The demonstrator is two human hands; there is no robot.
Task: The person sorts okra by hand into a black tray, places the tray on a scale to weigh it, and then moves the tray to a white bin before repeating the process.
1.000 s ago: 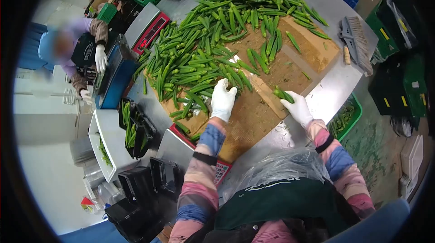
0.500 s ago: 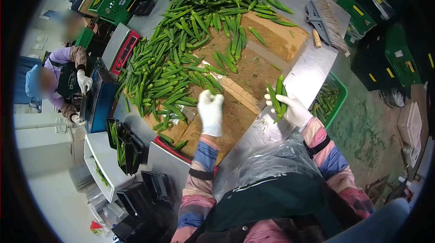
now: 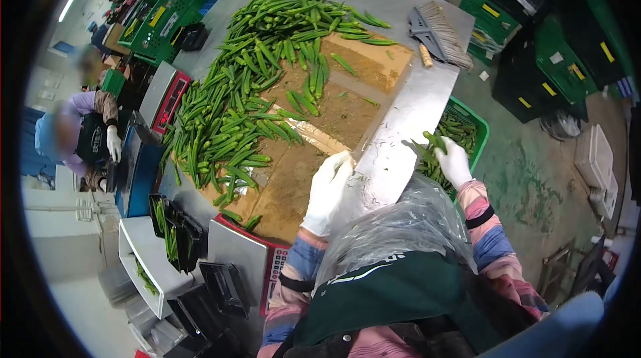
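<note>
My right hand, in a white glove, is over the green crate beside the table's right edge. Its fingers are closed on okra pods, just above the okra lying in that crate. My left hand, gloved too, hovers at the near edge of the cardboard. Its fingers are loosely bent with a gap by the thumb, and no pod shows in them. A large heap of okra covers the left and far parts of the cardboard.
A brush lies at the table's far right corner. Red-edged scales stand near left and far left. Black trays sit at the left. A co-worker stands beyond the blue machine. Stacked crates stand at right.
My right hand has moved from above the table to over the green crate, carrying okra. My left hand has drawn back from the heap toward the near right. The view has shifted.
</note>
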